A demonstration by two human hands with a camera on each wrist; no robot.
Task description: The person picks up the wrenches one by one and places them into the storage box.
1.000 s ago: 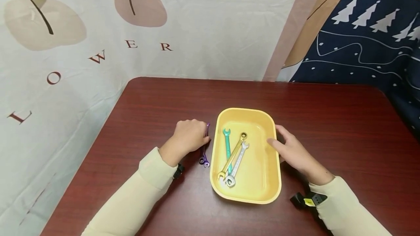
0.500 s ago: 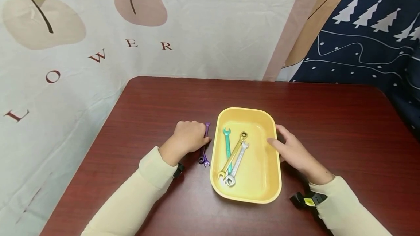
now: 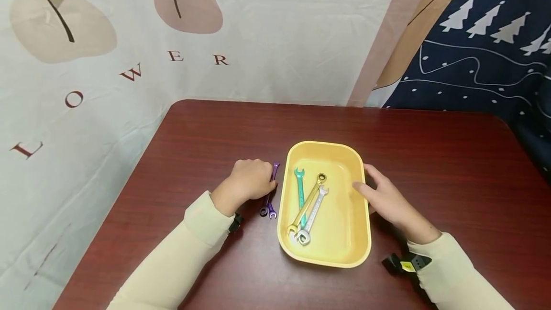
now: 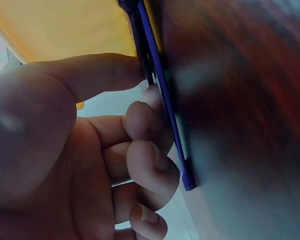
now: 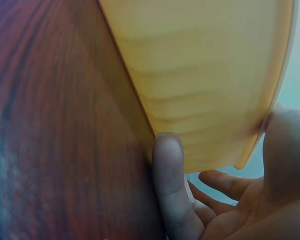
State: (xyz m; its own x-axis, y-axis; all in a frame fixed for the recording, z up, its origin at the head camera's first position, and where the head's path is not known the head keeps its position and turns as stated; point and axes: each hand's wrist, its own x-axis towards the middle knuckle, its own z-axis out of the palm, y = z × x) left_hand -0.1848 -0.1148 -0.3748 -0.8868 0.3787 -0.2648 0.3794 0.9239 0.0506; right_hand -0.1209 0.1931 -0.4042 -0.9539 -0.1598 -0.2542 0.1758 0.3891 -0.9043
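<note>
Beside the left wall of the yellow tray (image 3: 368, 233), my left hand (image 3: 251, 179) pinches a dark purple wrench (image 4: 140, 35) between thumb and curled fingers. A brighter purple wrench (image 4: 161, 80) lies right against it, touching the fingers. In the head view, the hand hides the middle of the pair; a ring end (image 3: 263, 211) and an open end (image 3: 272, 215) show below it. My right hand (image 3: 389, 202) grips the tray's right wall, thumb over the rim and fingers outside. Inside the tray lie a green wrench (image 3: 300, 190), a gold wrench (image 3: 308, 201) and a silver wrench (image 3: 315, 213).
The dark red wooden table (image 3: 215, 128) runs back to a printed cloth (image 3: 292, 37) hanging behind it. At the right back hangs a navy cloth (image 3: 456, 71) with white trees. Each wrist wears a black strap, with a camera (image 3: 393, 263) at the right one.
The head view has shifted slightly. Near my left hand, the lower ends of the two purple wrenches have spread a little apart. Both hands and the tray stay almost where they were.
</note>
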